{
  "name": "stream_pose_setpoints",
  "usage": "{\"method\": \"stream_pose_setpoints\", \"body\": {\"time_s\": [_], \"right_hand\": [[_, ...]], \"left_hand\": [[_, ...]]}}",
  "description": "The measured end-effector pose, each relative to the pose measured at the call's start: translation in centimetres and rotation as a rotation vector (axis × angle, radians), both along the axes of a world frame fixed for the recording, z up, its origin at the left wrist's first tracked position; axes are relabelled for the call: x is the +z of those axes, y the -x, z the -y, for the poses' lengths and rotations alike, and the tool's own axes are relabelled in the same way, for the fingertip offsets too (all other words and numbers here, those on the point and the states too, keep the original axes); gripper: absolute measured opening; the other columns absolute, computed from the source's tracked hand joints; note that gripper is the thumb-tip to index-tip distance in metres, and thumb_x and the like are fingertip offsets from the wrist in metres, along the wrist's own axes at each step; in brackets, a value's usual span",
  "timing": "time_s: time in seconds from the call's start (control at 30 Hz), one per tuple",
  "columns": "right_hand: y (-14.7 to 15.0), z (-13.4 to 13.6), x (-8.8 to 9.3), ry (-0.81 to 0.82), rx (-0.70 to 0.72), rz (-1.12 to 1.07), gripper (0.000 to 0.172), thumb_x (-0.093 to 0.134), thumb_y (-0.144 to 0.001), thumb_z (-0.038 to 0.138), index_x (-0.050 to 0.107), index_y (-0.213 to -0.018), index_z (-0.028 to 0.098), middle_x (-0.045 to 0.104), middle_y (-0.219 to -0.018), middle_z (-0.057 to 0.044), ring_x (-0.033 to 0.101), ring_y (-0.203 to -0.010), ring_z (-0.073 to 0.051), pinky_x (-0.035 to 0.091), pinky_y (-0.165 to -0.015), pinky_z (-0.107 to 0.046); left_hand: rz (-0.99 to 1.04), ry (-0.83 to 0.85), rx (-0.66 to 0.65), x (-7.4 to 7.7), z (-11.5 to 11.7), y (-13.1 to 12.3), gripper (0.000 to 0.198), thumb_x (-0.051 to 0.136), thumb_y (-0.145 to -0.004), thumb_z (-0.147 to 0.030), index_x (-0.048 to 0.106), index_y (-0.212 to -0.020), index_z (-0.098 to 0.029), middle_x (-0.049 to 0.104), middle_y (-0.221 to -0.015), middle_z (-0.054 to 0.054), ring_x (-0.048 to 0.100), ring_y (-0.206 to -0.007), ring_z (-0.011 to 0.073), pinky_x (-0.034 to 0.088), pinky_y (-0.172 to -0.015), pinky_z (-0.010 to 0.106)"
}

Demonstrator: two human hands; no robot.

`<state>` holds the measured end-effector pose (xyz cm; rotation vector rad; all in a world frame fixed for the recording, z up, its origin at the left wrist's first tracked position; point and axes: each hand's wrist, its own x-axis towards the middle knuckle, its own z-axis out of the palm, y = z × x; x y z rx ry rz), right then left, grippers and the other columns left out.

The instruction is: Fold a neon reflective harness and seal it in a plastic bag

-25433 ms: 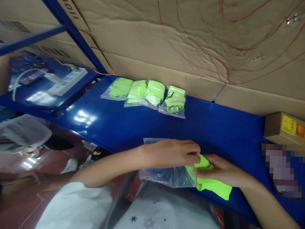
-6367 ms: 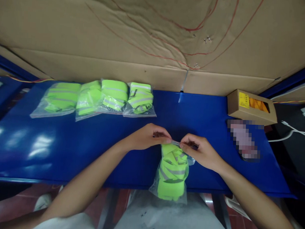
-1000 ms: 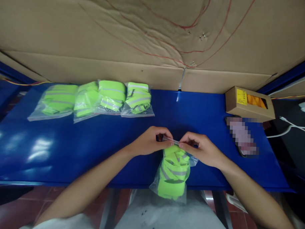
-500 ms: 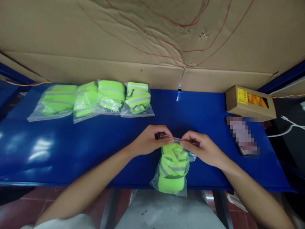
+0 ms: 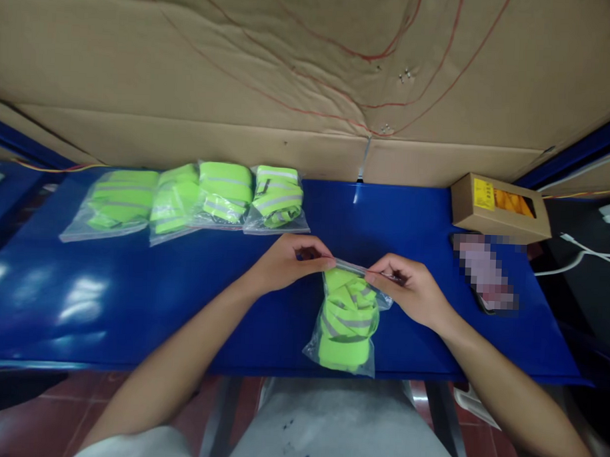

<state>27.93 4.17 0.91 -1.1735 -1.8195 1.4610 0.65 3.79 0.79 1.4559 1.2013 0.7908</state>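
A clear plastic bag (image 5: 349,320) holds a folded neon-yellow cloth with grey reflective stripes, near the table's front edge. My left hand (image 5: 294,261) pinches the left end of the bag's top edge between thumb and fingers. At the right part of the same edge, my right hand (image 5: 408,285) grips the plastic, its thumb against the fingertips. Between both hands the edge is stretched roughly straight.
Several similar filled bags (image 5: 223,191) lie in a row at the back left of the blue table (image 5: 157,297). At the back right are a cardboard box (image 5: 500,205) and a phone (image 5: 483,271). White cables (image 5: 574,261) lie at the far right.
My hands have moved apart along the bag's top edge, the left one going left and slightly away from me. The bag has shifted slightly away from me.
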Motion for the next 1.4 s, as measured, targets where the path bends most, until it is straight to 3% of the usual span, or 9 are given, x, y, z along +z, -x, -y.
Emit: {"method": "stream_pose_setpoints", "body": {"time_s": [0.17,0.3,0.37,0.47,0.6,0.9,1.07,1.23,1.4], "right_hand": [[-0.1,-0.4,-0.3,0.024,0.003,-0.021,0.034,0.073,-0.092,0.053,0.075,-0.096,0.019,0.072,-0.079,-0.002,0.058,-0.066,-0.012,0.041,-0.059,-0.025],[-1.0,-1.1,0.1,0.030,0.124,0.031,0.034,0.067,-0.097,0.052,0.074,-0.107,0.021,0.073,-0.093,-0.003,0.063,-0.080,-0.014,0.046,-0.071,-0.027],[-1.6,-1.6,0.3,0.029,0.168,0.093,0.034,0.065,-0.098,0.053,0.073,-0.102,0.020,0.070,-0.089,-0.002,0.060,-0.079,-0.014,0.045,-0.071,-0.027],[-2.2,-2.1,0.5,0.018,0.135,0.148,0.038,0.064,-0.097,0.056,0.069,-0.089,0.019,0.061,-0.076,0.001,0.053,-0.071,-0.012,0.041,-0.065,-0.026],[-2.2,-2.1,0.6,-0.061,0.078,0.167,0.040,0.062,-0.098,0.056,0.064,-0.082,0.019,0.059,-0.074,0.001,0.051,-0.069,-0.013,0.039,-0.063,-0.027],[-1.2,-1.3,0.3,-0.124,0.055,0.115,0.035,0.060,-0.101,0.051,0.062,-0.085,0.020,0.060,-0.076,0.001,0.053,-0.070,-0.013,0.041,-0.066,-0.027],[-0.7,-1.1,0.0,-0.108,0.047,0.052,0.035,0.060,-0.101,0.051,0.061,-0.085,0.020,0.060,-0.076,0.000,0.054,-0.072,-0.014,0.043,-0.066,-0.027],[-0.6,-1.2,-0.3,-0.064,0.053,0.061,0.033,0.063,-0.099,0.054,0.067,-0.104,0.022,0.065,-0.085,-0.001,0.058,-0.075,-0.014,0.046,-0.066,-0.026],[-0.3,-0.7,-1.0,0.088,0.311,-0.089,0.048,0.070,-0.095,0.051,0.064,-0.135,0.025,0.072,-0.119,-0.006,0.069,-0.106,-0.021,0.057,-0.088,-0.032]], "left_hand": [[-0.040,0.067,-0.059,0.0,-0.4,0.9,0.035,0.081,-0.082,-0.051,0.080,-0.092,-0.017,0.076,-0.085,0.004,0.065,-0.078,0.0144,0.047,-0.070,0.023],[-0.042,0.038,-0.055,-0.2,-0.6,1.2,0.034,0.079,-0.084,-0.049,0.079,-0.092,-0.016,0.075,-0.085,0.003,0.065,-0.078,0.0138,0.047,-0.070,0.023],[-0.034,0.017,-0.024,-0.3,-0.7,1.3,0.033,0.079,-0.084,-0.048,0.078,-0.090,-0.016,0.074,-0.083,0.003,0.065,-0.076,0.0134,0.047,-0.069,0.023],[-0.030,-0.005,0.015,-0.4,-0.8,1.3,0.033,0.079,-0.083,-0.048,0.077,-0.086,-0.015,0.073,-0.081,0.003,0.064,-0.074,0.0131,0.046,-0.069,0.023],[-0.022,-0.016,0.061,-0.3,-0.7,1.5,0.031,0.080,-0.082,-0.046,0.076,-0.083,-0.016,0.072,-0.079,0.001,0.062,-0.073,0.0128,0.046,-0.070,0.024],[0.084,0.099,0.006,-1.0,-0.8,0.9,0.036,0.079,-0.082,-0.049,0.073,-0.094,-0.015,0.069,-0.087,0.002,0.061,-0.080,0.0128,0.045,-0.074,0.024],[0.136,0.122,0.034,-0.9,-0.4,-0.1,0.036,0.087,-0.075,-0.045,0.072,-0.085,-0.015,0.066,-0.078,0.001,0.057,-0.073,0.0117,0.043,-0.069,0.023],[0.242,0.134,0.089,-0.2,-0.1,-0.3,0.035,0.090,-0.071,-0.042,0.072,-0.082,-0.014,0.065,-0.075,0.000,0.056,-0.071,0.0108,0.042,-0.068,0.023],[0.368,0.114,0.120,-0.2,0.1,-0.4,0.034,0.092,-0.072,-0.040,0.072,-0.083,-0.015,0.066,-0.081,0.000,0.057,-0.076,0.0103,0.043,-0.070,0.022]]}}
